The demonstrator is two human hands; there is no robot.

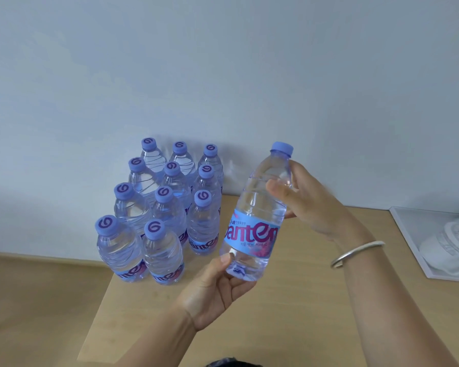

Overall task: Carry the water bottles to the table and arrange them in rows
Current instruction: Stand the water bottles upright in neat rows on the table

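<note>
Background: a plain pale wall (223, 62) fills the upper field. At the right edge — a white shallow tray (408, 234) holding crumpled white material (451, 247), its nature unclear. A silver bangle (355, 254) circles one wrist.

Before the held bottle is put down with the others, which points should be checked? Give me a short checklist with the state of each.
1. Held bottle gripped by both hands: ok, left hand at base, right hand near neck.
2. Cap on: ok.
3. Free spot in front of the right column, beside front bottle: ok.
4. Standing bottles upright: ok.
5. Rows even: not ok, right column is one short.
6. Table surface dry: cannot tell.
</note>
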